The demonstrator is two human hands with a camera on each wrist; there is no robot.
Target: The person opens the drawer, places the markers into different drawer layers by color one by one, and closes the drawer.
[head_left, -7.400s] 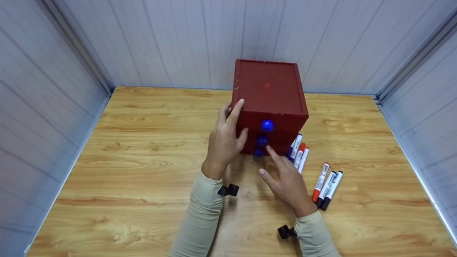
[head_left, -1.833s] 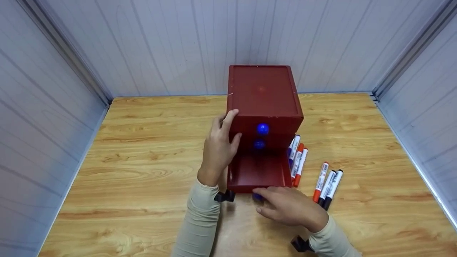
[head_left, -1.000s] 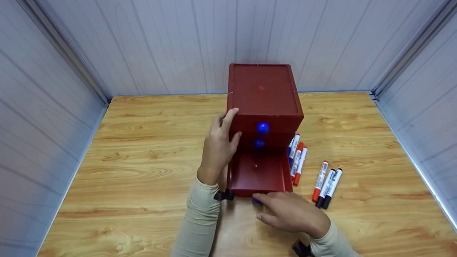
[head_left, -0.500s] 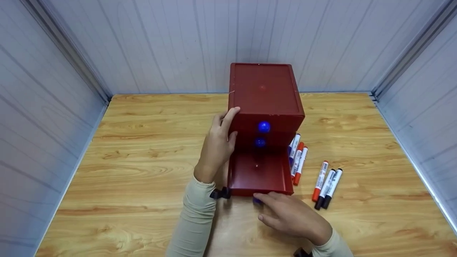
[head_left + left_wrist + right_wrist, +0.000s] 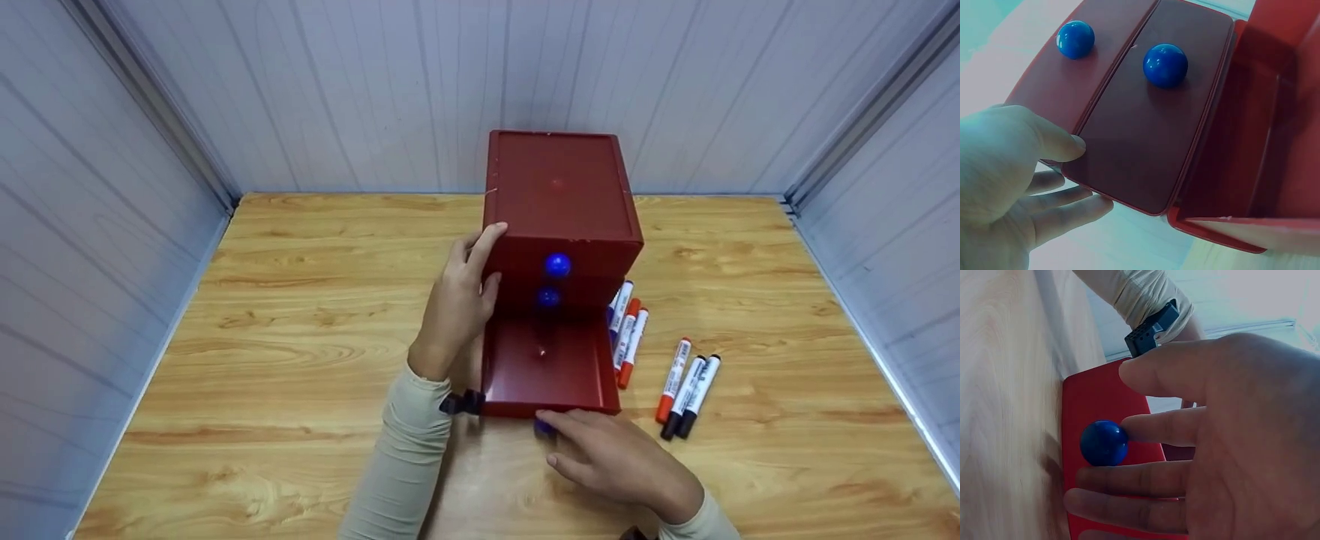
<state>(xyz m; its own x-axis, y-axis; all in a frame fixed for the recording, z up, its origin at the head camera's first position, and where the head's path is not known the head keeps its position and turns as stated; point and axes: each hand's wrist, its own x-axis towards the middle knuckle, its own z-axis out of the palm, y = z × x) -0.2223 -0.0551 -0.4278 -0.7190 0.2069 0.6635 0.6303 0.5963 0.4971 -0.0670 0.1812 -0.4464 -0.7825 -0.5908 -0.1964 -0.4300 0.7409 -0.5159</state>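
A dark red drawer cabinet point(image 5: 559, 187) with blue ball knobs stands near the back wall. Its bottom drawer point(image 5: 551, 375) is pulled out toward me, with nothing lying in the part I can see. My left hand point(image 5: 454, 307) rests on the cabinet's front left corner. In the left wrist view its thumb touches a drawer front's edge, and the other fingers lie straight along the side. My right hand point(image 5: 615, 457) is at the bottom drawer's front. The right wrist view has the bottom blue knob point(image 5: 1104, 443) beside its straight fingers, touching the index fingertip.
Several white markers with blue and red caps, one of them a red marker point(image 5: 634, 349), lie along the cabinet's right side. Farther right are another red marker point(image 5: 673, 380) and two black ones, including a black marker point(image 5: 699, 397). Pale panels wall in the wooden table point(image 5: 300, 337).
Since the oldest frame, the bottom drawer has come out toward me, and my right hand has moved nearer with it. Over the last second both hands stay almost in place.
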